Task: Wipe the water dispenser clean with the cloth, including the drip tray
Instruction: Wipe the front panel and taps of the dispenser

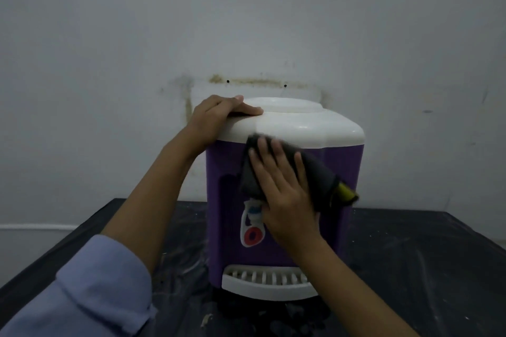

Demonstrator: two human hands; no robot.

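On a scuffed black bench [410,254] by a stained wall [109,63], the left hand [216,115] lies flat atop the water dispenser [343,161] while the right hand [284,194], fingers spread, presses the cloth [320,172] against its front.

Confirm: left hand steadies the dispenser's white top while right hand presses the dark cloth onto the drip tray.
No. The head view shows the right hand pressing the dark cloth on the dispenser's purple front, above the tap; the drip tray is untouched. The left hand does steady the white top.
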